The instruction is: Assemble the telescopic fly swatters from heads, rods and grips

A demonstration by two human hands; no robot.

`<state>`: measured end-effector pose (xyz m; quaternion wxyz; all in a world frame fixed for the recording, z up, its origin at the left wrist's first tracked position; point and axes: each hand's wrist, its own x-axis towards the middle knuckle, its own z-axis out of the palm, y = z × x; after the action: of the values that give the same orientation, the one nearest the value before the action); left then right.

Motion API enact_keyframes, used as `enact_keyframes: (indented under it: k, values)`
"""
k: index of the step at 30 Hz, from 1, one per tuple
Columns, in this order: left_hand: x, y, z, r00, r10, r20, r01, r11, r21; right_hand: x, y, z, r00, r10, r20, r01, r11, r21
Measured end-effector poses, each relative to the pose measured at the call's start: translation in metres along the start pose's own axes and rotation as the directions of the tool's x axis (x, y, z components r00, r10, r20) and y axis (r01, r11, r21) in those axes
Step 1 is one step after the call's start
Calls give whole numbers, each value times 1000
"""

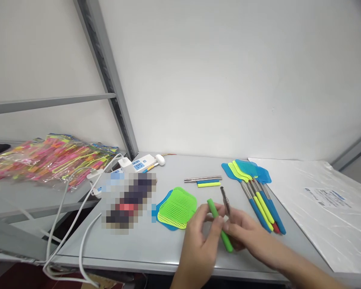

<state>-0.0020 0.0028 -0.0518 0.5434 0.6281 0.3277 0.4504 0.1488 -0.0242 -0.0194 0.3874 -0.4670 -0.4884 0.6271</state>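
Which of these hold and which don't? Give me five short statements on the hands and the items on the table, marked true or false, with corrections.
1. The left hand holds a green tube. True.
2. The right hand is empty. False: it holds a metal rod.
3. In the pile of mesh heads beside the left hand, a blue one lies on top. False: a green one does.
4. A yellow tube lies beside a blue tube on the table. True.
5. The swatters with handles lie on the left side of the picture. False: they lie to the right, near the white package.
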Motion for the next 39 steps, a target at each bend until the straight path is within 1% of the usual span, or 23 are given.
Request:
enact_keyframes:
  k: [2,3,5,6,8,10,11,13,15,16,17,19,20,21,26,31,35,39]
  values:
    - [0,1,7,999,-28,-15,26,992,-126,-2,15,4,998,18,-68,-9,991,136]
    - [0,2,8,999,-32,-28,27,987,-161,-2,21,4,995,21,-101,-2,983,182]
    - [0,5,7,998,-31,-54,21,985,-169,-2,29,3,984,1,-180,38,977,212]
    - [1,6,6,997,-30,-64,21,990,-140,-1,31,2,974,-26,-225,70,979,189]
    - [1,7,4,996,-26,-80,24,999,-29,-2,31,-1,942,-117,-314,154,983,96]
    - [1,6,3,996,1,-94,9,994,111,-5,29,-3,895,-222,-388,235,972,-12]
    - [1,6,3,996,20,-89,-4,985,175,-6,28,-4,871,-251,-423,252,966,-53]
    - [2,5,4,998,48,-43,-34,960,277,-9,28,-7,835,-247,-492,232,968,-93]
    - [2,3,6,999,37,37,-48,935,352,-11,30,-11,819,-202,-537,191,979,-77]
    - [3,3,7,996,24,81,-54,922,383,-12,31,-12,810,-190,-554,195,979,-50]
    - [3,2,8,992,13,124,-63,910,409,-12,31,-14,799,-192,-570,219,976,-23]
    - [3,0,8,980,-11,200,-81,890,449,-12,32,-17,759,-224,-611,297,955,19]
    - [3,-1,8,974,-22,227,-88,882,464,-12,32,-18,741,-242,-627,332,943,29]
    - [4,-2,8,968,-31,248,-94,873,478,-12,32,-20,733,-257,-630,354,935,30]
    - [4,-4,7,956,-69,286,-104,830,549,-12,33,-21,749,-303,-589,374,927,-1]
    - [2,-2,7,944,-82,320,-130,798,588,-11,33,-21,748,-320,-581,394,919,1]
    - [1,1,7,945,-93,313,-124,783,609,-11,33,-26,784,-308,-539,360,933,-8]
    - [1,1,7,945,-87,315,-128,786,604,-14,33,-29,810,-290,-510,318,947,-34]
